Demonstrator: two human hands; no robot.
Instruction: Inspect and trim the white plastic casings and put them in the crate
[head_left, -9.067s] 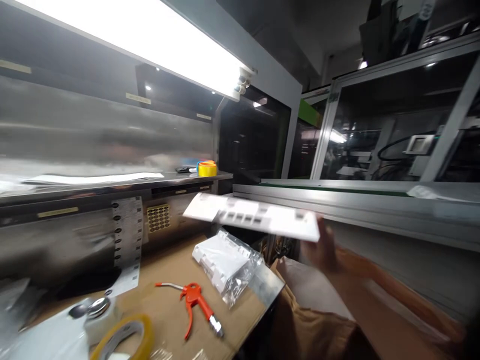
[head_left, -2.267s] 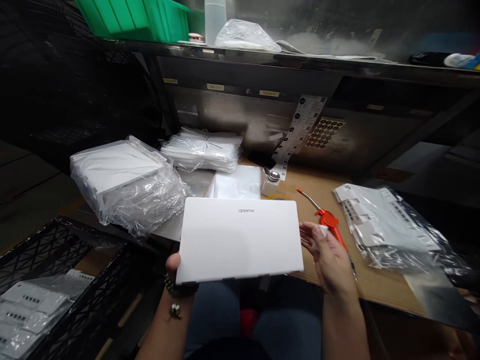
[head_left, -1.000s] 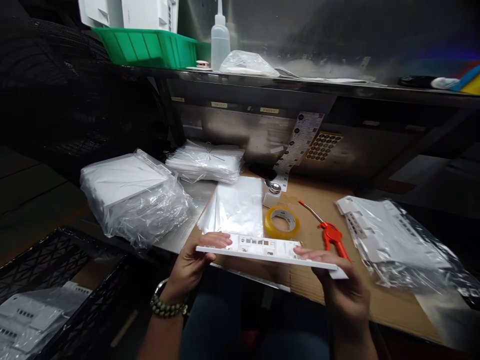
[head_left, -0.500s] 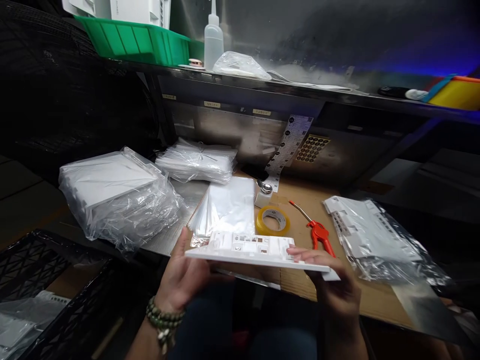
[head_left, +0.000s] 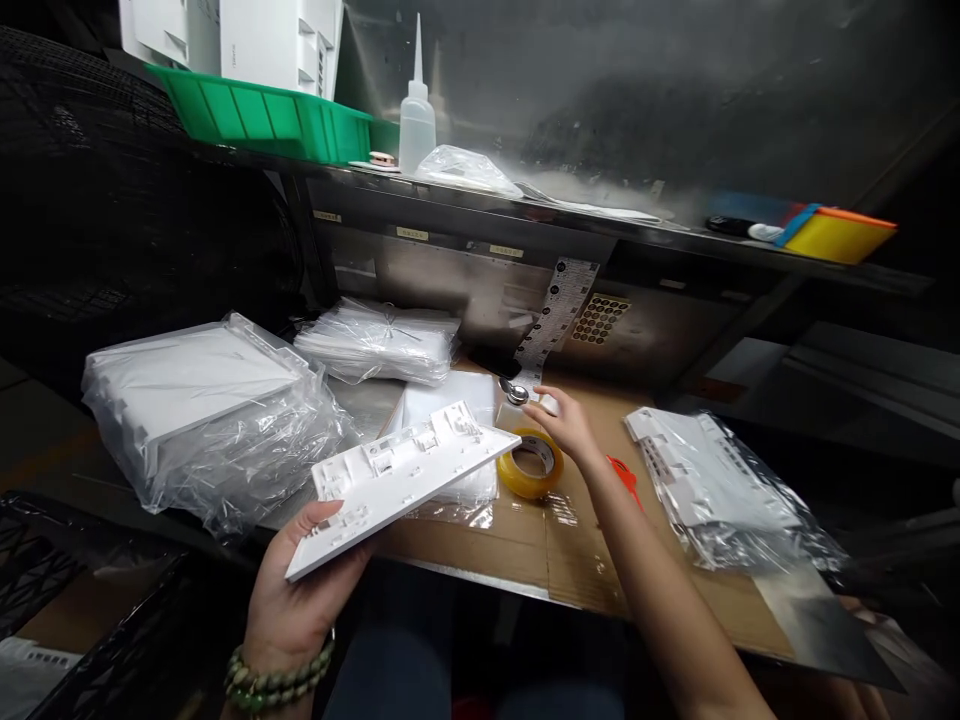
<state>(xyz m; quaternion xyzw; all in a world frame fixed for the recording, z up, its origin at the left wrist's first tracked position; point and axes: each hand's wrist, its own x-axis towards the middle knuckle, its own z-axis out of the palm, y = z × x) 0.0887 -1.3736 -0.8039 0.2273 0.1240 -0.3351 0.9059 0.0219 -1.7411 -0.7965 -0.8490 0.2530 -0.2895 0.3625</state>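
My left hand grips the near corner of a white plastic cover panel, ribbed inner side up, held tilted over the bench edge. My right hand reaches forward over a roll of yellow tape, fingers curled on a small white object next to a small dispenser with a metal top. A red air blow gun lies partly hidden behind my right forearm. A stack of clear plastic bags lies under the panel's far end.
Bagged white panels lie at the left, the back and the right. A shelf above holds a green bin, a squeeze bottle and yellow tape. A black crate sits at the lower left.
My right hand has let go of the panel and reached forward past the tape roll. The left hand alone now holds the panel, tilted up to the right.
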